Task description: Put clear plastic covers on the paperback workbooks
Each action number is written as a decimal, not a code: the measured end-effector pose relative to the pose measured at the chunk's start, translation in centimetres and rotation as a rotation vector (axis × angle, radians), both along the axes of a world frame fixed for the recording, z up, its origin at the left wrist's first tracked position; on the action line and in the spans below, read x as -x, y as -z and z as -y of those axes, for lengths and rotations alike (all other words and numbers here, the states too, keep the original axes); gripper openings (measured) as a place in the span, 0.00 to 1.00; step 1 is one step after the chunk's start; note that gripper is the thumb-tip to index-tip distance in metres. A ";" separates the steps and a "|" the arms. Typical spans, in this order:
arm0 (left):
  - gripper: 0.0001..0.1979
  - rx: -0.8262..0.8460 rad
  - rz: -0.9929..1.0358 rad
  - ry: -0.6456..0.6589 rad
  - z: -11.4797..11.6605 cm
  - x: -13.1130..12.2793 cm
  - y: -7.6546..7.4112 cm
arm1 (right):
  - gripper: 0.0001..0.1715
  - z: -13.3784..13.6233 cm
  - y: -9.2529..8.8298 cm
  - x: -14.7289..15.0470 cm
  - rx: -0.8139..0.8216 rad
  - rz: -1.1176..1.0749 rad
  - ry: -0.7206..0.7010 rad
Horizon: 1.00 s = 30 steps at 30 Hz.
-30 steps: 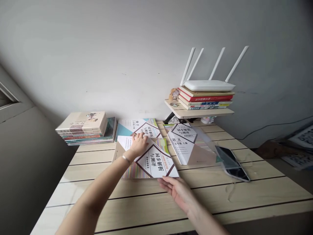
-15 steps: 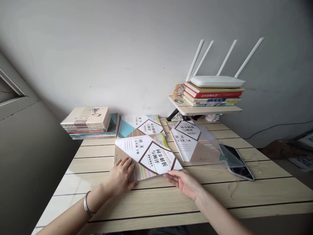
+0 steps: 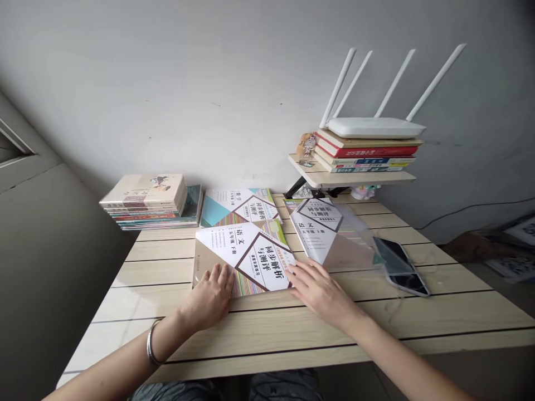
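The left hand (image 3: 207, 298) lies open and flat, its fingers (image 3: 219, 275) spread, with the fingertips on the near left part of a thin softcover workbook (image 3: 261, 259); the right hand (image 3: 320, 292) is open too, palm down, its fingertips reaching the workbook's near right corner; neither hand is closed or gripping, the two just bracket the book from either side. The workbook lies flat and at a slant toward the middle of the wooden counter (image 3: 363, 317), set back a little from the near edge, with a tan strip along its left side and a striped band along its lower side.

It should be light and floppy, with a smooth cover likely to slide easily on the laminate; it will bend if lifted from one corner, so the better hold looks to be two-handed, fingers under the long edges, or a pinch along the stiffer bound side.

Just behind it lies a second workbook (image 3: 240, 206), partly overlapped; to the right is a third workbook (image 3: 311, 228) beside a clear plastic sheet (image 3: 353, 239) and a phone (image 3: 399, 264); a stack of books (image 3: 144, 203) sits at the far left; a small shelf (image 3: 351, 178) at the far edge carries more books (image 3: 368, 150) and a white router (image 3: 376, 128).
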<state>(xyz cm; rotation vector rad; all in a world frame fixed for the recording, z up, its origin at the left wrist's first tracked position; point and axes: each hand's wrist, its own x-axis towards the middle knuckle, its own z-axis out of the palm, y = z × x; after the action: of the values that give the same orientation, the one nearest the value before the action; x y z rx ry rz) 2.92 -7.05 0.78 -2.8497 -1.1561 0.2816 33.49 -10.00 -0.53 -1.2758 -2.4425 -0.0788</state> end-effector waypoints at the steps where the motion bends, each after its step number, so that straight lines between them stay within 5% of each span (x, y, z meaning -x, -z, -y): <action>1: 0.30 -0.008 0.009 -0.004 0.0 0.1 0.2 | 0.21 -0.3 0.1 0.3 0.007 0.028 -0.076; 9: 0.31 -0.008 0.099 0.006 -0.4 0.9 1.3 | 0.30 -2.3 1.2 2.1 0.171 -0.036 -0.183; 18: 0.22 -0.055 0.252 0.002 -1.2 1.1 1.7 | 0.23 -3.9 -1.2 0.9 0.282 -0.078 -0.144; 24: 0.16 0.133 0.382 -0.071 -1.7 1.7 -0.2 | 0.18 -4.5 -1.1 0.1 0.376 -0.207 -0.087; 30: 0.19 0.310 0.455 -0.239 -2.0 1.9 -1.6 | 0.21 -4.8 -1.4 0.3 0.378 -0.102 -0.093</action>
<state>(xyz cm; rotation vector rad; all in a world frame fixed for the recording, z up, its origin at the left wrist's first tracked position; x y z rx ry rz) 1.03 -5.04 2.34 -3.1415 -1.6701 -0.2158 33.23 -5.16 0.91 -1.2728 -2.4988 0.4829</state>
